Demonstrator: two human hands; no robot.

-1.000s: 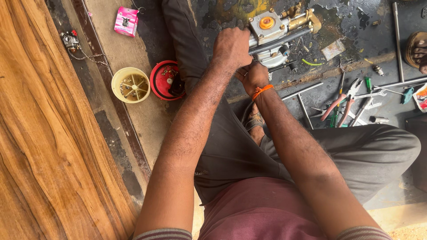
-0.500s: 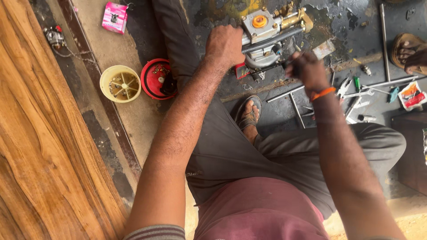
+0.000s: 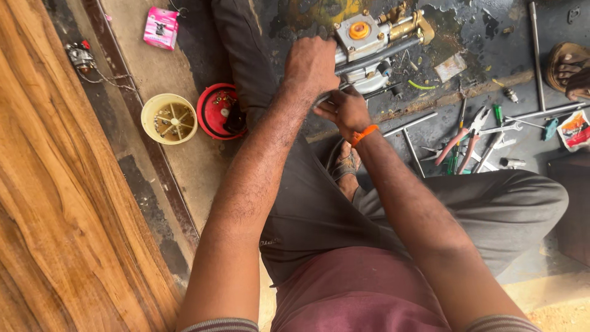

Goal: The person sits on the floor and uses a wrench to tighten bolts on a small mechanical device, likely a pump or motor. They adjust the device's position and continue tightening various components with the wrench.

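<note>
A small grey metal pump with an orange cap and brass fittings stands on the dark oily floor in front of me. My left hand is closed in a fist against the pump's left side, by a dark rod that runs across it. Just below, my right hand, with an orange band at the wrist, pinches a thin metal tool whose tip points up under my left hand. My own sandalled foot rests under my forearms.
A yellow bowl of small parts and a red lid sit to the left. A pink box lies farther back. Pliers, screwdrivers and metal rods lie to the right. Another person's sandalled foot is at far right. A wooden board fills the left side.
My right hand has come back from the right of the pump to just below my left hand. My left hand has stayed on the pump.
</note>
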